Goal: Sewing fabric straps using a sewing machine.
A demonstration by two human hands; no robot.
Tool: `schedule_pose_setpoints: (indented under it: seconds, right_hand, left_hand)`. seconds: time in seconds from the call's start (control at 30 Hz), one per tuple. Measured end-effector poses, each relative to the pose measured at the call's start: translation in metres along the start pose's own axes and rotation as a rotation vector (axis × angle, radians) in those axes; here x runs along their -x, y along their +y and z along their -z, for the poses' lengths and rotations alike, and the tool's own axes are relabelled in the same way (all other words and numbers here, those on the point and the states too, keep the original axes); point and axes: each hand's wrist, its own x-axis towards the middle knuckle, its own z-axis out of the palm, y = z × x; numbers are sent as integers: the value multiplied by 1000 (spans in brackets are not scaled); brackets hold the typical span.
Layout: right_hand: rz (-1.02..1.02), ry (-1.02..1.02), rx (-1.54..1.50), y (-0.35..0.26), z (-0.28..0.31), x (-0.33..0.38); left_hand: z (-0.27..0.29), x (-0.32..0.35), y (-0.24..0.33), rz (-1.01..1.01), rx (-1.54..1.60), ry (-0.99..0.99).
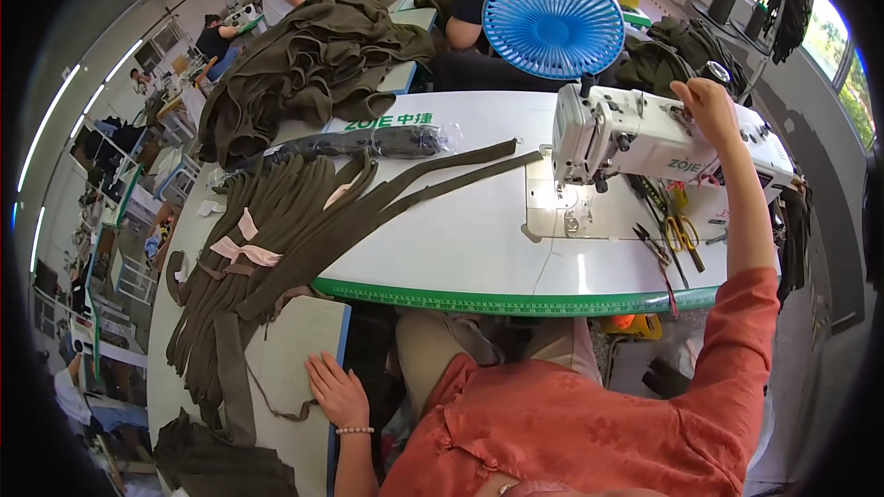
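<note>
My left hand (338, 391) lies flat, fingers stretched, at the edge of a pale side board (299, 336). Raised over the white sewing machine (635, 133), my right hand (707, 112) has its fingers curled together at the top of the machine arm; what they pinch, if anything, is hidden. A bundle of dark olive fabric strips (285, 239), bound with a pale pink tie (247, 253), spreads over the left of the table. Two strips reach from it toward the lit needle plate (550, 195). A loose thin strip (276, 405) curls near my left hand.
Yellow-handled scissors (682, 233) and small thread snips (656, 248) lie right of the needle plate. A green measuring tape (516, 301) lines the table's front edge. Beyond stand a blue fan (554, 23), a heap of olive fabric (313, 60) and co-workers. Dark cloth (221, 456) lies lower left.
</note>
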Motion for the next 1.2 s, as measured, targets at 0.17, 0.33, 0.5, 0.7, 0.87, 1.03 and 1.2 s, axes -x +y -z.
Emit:
schedule_pose_setpoints:
  seconds: [0.17,0.33,0.5,0.7,0.87,1.03,1.2]
  right_hand:
    - [264,696,-127,6,-33,50]
    - [481,515,-406,-41,-100,177]
    - [385,224,-537,-45,-174,213]
    - [345,161,-552,-58,-180,212]
    - [370,174,-421,-55,-182,215]
    - [370,111,-437,-55,-183,215]
    - [390,143,-413,-56,-182,214]
  left_hand:
    - [7,0,5,2,44,50]
    - [11,-13,4,130,501,140]
    - [14,-100,14,-6,644,293]
    - [-22,-203,22,49,554,264]
    - [1,-225,55,100,459,-40]
    - [-6,-220,54,8,457,-56]
    - [-25,-226,51,-80,646,-118]
